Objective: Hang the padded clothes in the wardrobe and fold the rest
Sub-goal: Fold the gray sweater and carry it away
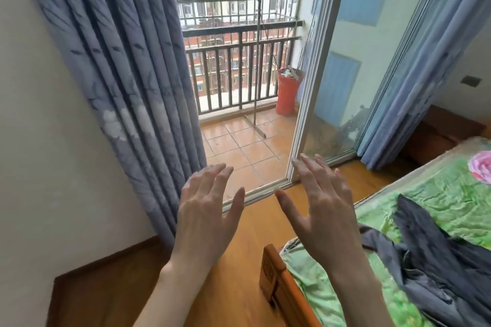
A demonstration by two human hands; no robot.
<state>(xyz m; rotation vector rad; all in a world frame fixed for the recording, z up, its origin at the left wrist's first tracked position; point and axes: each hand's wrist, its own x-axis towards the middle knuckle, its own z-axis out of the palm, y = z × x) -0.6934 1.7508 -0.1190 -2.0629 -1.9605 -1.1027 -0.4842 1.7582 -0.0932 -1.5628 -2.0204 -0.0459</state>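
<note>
The bed [438,194] carries the dark garment [430,255], lying crumpled on its green cover, right of both hands. Left hand [204,210] and right hand [321,199] hover beside the bed, fingers spread and released, holding nothing. Advisable: turn to the bed, lift the garment, judge its padding.

hands [265,215] bare | forearms bare – no sleeves/rings | nails short
</note>
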